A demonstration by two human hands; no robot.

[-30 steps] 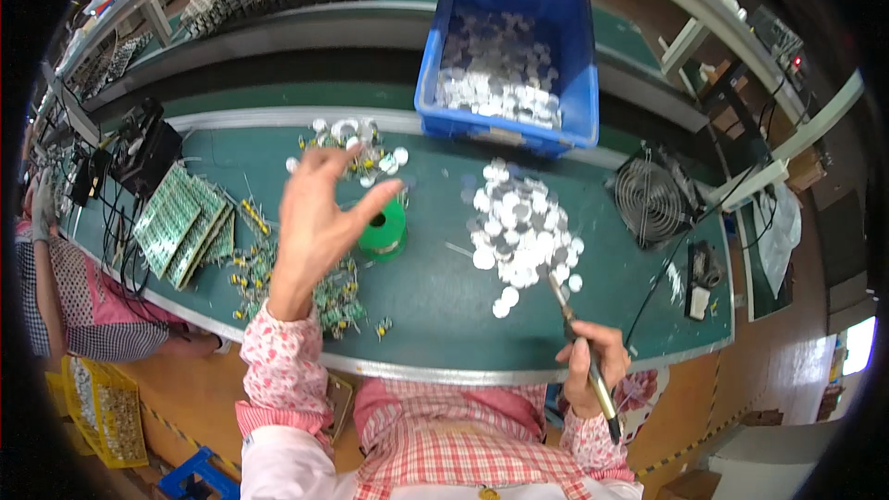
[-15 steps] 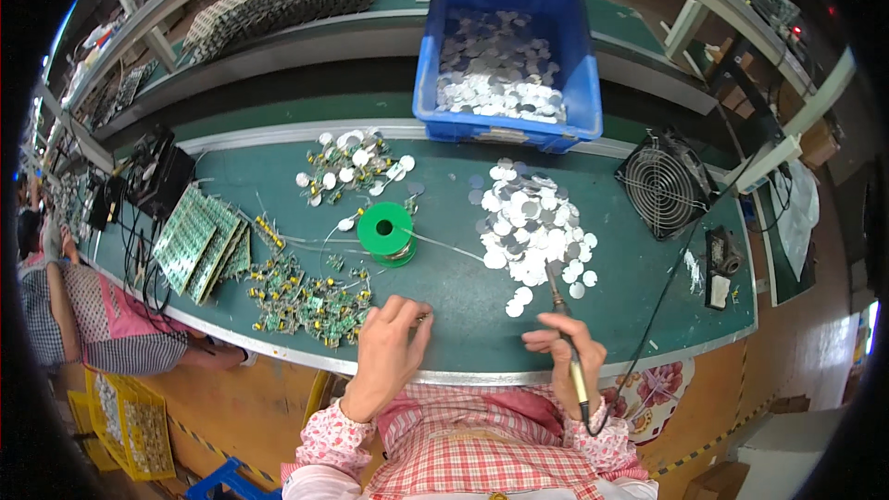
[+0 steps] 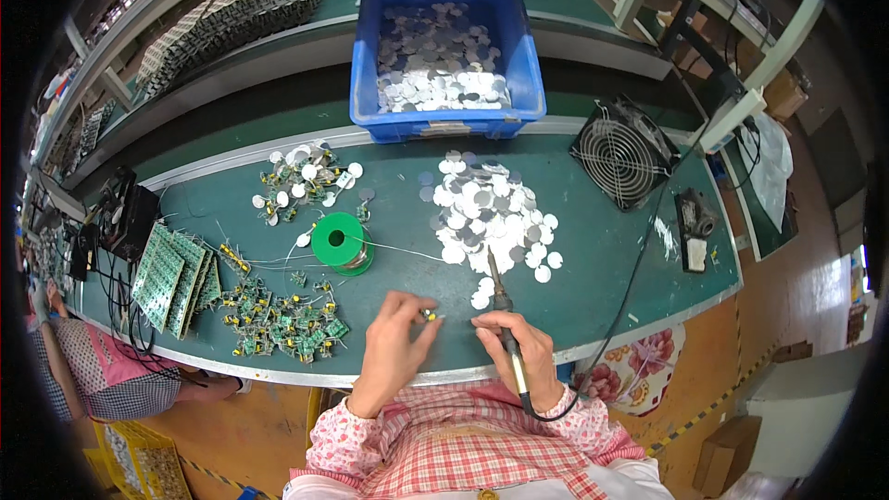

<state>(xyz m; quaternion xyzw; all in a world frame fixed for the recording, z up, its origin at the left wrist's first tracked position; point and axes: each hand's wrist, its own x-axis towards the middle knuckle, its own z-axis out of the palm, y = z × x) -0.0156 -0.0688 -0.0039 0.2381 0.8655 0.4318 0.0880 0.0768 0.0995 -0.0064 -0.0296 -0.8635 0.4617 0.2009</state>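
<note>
My right hand (image 3: pixel 523 352) is closed around a soldering iron (image 3: pixel 501 301), whose tip points away from me over the near edge of a pile of silver-white round discs (image 3: pixel 486 208). To its left, my left hand (image 3: pixel 394 344) pinches a small circuit board piece (image 3: pixel 428 315) with a yellow part; most of it is hidden by the fingers. Left of that hand lies a heap of small green boards with yellow parts (image 3: pixel 287 319). Beyond it stands a green spool of solder wire (image 3: pixel 341 243), its loose strand reaching toward the discs.
A blue bin (image 3: pixel 447 127) of discs stands at the table's far edge. Boards with discs attached (image 3: pixel 306 176) lie behind the spool. Green panels (image 3: pixel 167 278) lean at left. A black fan (image 3: pixel 625 157) and a soldering iron stand (image 3: pixel 694 227) are at right. Another person (image 3: pixel 116 352) works at far left.
The view has swung right, so the table's things sit further left. My hands have come closer together, and the iron's tip has drawn back toward me at the pile's near edge.
</note>
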